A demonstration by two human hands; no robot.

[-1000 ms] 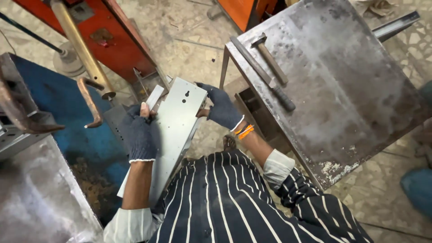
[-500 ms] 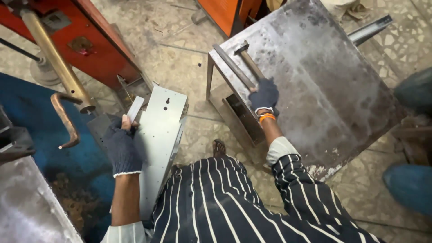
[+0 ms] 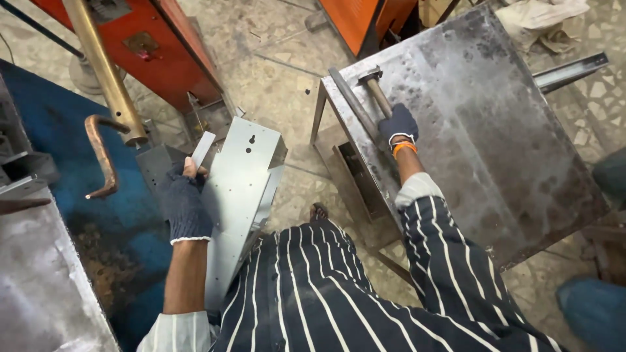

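My left hand [image 3: 184,201], in a dark glove, grips the left edge of a long folded sheet-metal piece [image 3: 240,189] with small holes, held upright against my lap. A small flat metal strip [image 3: 202,148] sticks up beside my thumb. My right hand [image 3: 398,125], also gloved with an orange cuff, is closed around the wooden handle of a hammer [image 3: 374,86] lying on the steel table [image 3: 495,130]. A dark flat metal bar [image 3: 351,103] lies along the table's left edge, next to the hammer.
A red machine [image 3: 156,52] with a brass arm [image 3: 104,72] and a curved copper electrode [image 3: 101,156] stands at left over a blue base [image 3: 52,137]. An orange cabinet [image 3: 365,19] is behind. A steel channel [image 3: 570,70] and rags [image 3: 544,19] lie at the table's far right.
My right hand left the sheet-metal piece, reached over to the steel table and closed on the hammer handle. My left hand keeps hold of the piece.
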